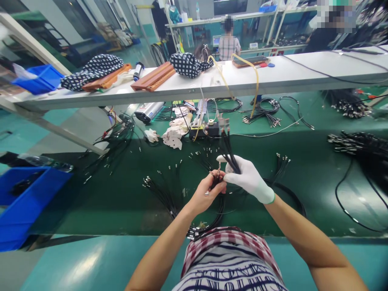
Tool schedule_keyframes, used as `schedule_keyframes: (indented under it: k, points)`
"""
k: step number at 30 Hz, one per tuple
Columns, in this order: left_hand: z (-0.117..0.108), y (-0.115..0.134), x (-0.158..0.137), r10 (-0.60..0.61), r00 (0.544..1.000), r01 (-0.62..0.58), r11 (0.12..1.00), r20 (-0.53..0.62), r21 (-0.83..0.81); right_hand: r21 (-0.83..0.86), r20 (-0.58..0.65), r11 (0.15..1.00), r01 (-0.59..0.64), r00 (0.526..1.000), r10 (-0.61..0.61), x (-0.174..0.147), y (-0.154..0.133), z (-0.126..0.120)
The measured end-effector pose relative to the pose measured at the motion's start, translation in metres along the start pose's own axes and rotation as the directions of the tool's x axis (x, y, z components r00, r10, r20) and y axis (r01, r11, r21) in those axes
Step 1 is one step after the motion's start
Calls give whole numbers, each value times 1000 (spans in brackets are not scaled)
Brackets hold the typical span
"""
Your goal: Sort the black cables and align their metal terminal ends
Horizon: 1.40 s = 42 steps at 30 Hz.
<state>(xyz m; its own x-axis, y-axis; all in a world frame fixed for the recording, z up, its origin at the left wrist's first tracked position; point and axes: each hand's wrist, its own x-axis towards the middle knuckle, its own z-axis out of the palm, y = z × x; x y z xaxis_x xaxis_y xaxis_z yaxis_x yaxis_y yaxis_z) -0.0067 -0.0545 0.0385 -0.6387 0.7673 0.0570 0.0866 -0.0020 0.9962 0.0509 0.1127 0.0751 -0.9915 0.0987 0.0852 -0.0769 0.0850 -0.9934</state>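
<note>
My right hand (248, 178), in a white glove with a green cuff, is closed round a bundle of black cables (228, 147). The silvery connector ends of that bundle point up and are blurred. Beside it my bare left hand (209, 190), with a ring on one finger, is closed on black cable too, its fingers touching the gloved ones. Small copper-coloured ends show above its thumb. Below the hands a loop of black cables curves over the green table (115, 202). To the left lies another fan of black cables (160, 198) with metal tips.
A white shelf (273, 79) crosses behind the hands, carrying brown wooden racks (154, 76) and patterned cloth. Under it stands a small black device (209, 131) beside white gloves (178, 131). A blue bin (27, 206) is at left; a cable heap (363, 149) at right.
</note>
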Motion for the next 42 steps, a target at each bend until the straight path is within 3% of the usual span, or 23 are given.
schedule_keyframes:
  k: [9,13,17,19,24,32,36,42]
  points:
    - [-7,-7,2,60,992,-41,986,114,-161,2,-73,1000,-4,997,4,-5,4,-2]
    - [-7,-5,3,24,994,-7,986,105,-164,13,-75,999,35,997,-34,-5,4,1]
    - [-9,-1,3,-31,985,41,998,169,-57,-32,-19,999,43,999,-44,-9,2,3]
    - [-9,0,3,-58,980,64,998,191,-25,-82,-9,994,68,998,-69,-11,2,5]
    - [-9,0,3,-81,976,107,987,203,-122,-211,-72,958,192,975,-211,-12,9,9]
    - [-16,-2,-3,-216,962,192,970,167,146,-377,163,833,404,915,-370,-12,3,4]
    - [-16,-3,-2,-188,965,160,975,185,152,-371,177,844,388,922,-345,-11,-2,5]
    - [-17,6,-1,-133,968,115,989,211,96,-405,34,861,308,946,-323,-15,1,7]
